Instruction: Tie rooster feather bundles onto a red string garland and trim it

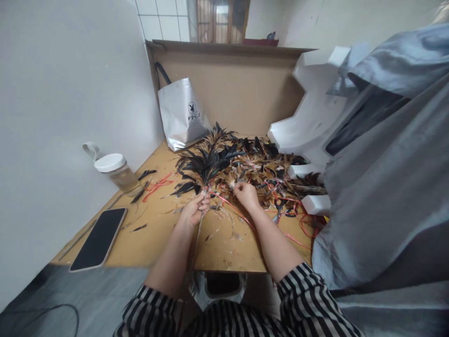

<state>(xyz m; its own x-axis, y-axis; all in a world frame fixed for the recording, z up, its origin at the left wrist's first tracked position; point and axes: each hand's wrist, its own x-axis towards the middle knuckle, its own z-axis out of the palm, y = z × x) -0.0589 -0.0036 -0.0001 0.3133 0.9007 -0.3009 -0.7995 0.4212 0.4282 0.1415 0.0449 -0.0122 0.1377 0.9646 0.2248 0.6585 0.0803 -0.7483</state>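
A heap of black and brown feathers (245,164) lies on a wooden board (168,243) in front of me. My left hand (194,209) is closed round the stems of a bunch of dark feathers (206,164) that fans out away from me. My right hand (247,194) is closed in a pinch at the near edge of the heap, beside a red string (233,209) that runs between the two hands. What the right fingers hold is too small to make out.
A phone (100,238) lies face up at the board's left front corner. A lidded jar (117,172) and a silver bag (182,114) stand at the left and back. White foam blocks (312,121) and grey cloth (386,187) crowd the right. Scissors (280,208) lie among red strings.
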